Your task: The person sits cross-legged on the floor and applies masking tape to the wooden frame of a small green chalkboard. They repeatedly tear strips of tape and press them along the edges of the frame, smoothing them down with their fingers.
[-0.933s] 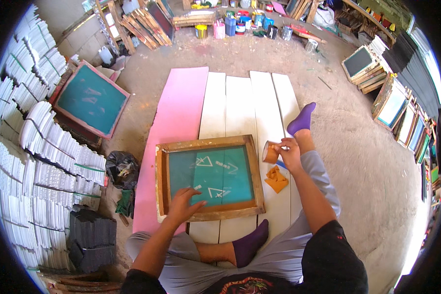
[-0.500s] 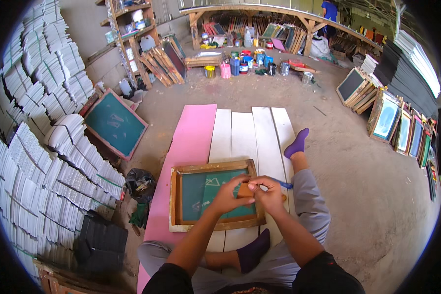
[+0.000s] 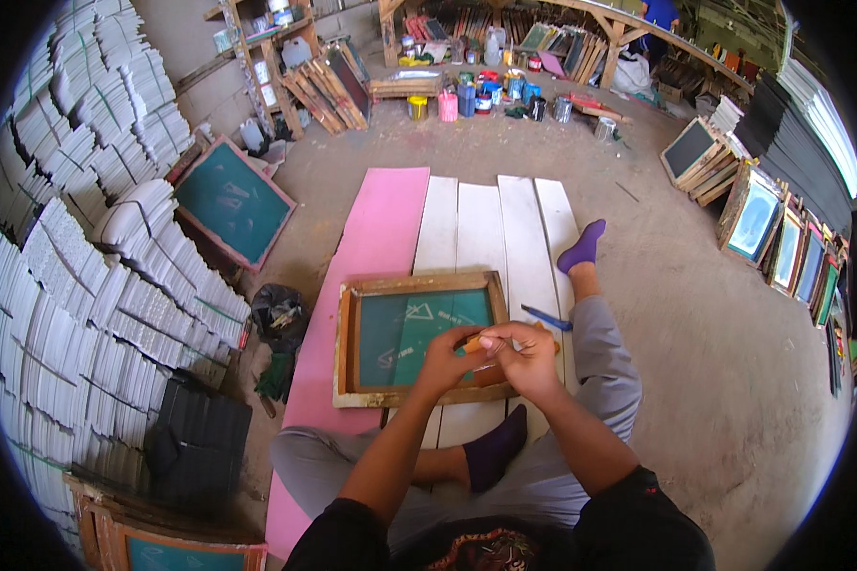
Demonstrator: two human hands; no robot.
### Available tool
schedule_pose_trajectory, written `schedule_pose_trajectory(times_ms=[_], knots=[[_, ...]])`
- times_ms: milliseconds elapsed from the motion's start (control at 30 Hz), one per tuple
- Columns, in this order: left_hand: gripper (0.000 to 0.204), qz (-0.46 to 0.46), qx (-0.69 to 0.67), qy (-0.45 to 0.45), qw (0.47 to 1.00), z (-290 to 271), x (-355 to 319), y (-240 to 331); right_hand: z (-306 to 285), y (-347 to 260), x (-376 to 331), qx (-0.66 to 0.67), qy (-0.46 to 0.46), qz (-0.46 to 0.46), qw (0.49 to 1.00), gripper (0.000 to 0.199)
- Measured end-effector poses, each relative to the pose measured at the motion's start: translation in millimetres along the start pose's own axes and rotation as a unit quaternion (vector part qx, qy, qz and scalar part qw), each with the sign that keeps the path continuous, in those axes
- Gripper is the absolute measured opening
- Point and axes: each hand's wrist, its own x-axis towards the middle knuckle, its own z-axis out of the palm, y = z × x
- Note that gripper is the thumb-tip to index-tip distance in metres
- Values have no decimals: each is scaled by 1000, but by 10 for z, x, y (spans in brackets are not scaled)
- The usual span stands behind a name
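Observation:
My left hand (image 3: 450, 359) and my right hand (image 3: 526, 360) meet above the right front corner of a wooden-framed screen (image 3: 421, 281). Between their pinched fingertips is a small orange-brown piece (image 3: 471, 344), mostly covered by the fingers; its kind is unclear. Green mesh (image 3: 381, 324) with pale triangular and letter-like marks fills the frame. The screen lies flat on white boards (image 3: 481, 224) and a pink board (image 3: 386, 214). Just beyond my right hand, a slim blue tool (image 3: 554, 322) rests on the white boards.
My legs, in purple socks (image 3: 581, 247), flank the screen. Tall stacks of white sheets (image 3: 105, 314) stand at the left, near a leaning green screen (image 3: 236, 203) and a black bag (image 3: 278, 314). Paint cans (image 3: 486, 100) line the back; more screens (image 3: 754, 219) lean at the right.
The view has shifted, placing the boards and screen higher in the picture. My hands have turned the orange-brown piece, and less of it shows. The blue tool is now less covered.

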Motion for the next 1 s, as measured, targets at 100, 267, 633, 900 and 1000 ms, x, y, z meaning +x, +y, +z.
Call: schedule_pose_trajectory(times_ms=[100, 267, 633, 900, 1000], knots=[[41, 48, 32, 28, 998, -19, 0, 45, -4, -103, 74, 31, 1, 54, 998, 8], [26, 147, 46, 40, 987, -56, 55, 629, -136, -136, 257, 33, -32, 63, 997, 7], [14, 153, 154, 94, 972, -87, 104, 761, 10, 4, 270, -104, 59, -119, 986, 23], [18, 58, 108, 145, 982, -135, 151, 468, -21, 636, -249, -62, 86, -7, 994, 82], [18, -36, 16, 111, 993, -107, 139, 467, 83, 796, -451, -122, 74, 20, 990, 80]])
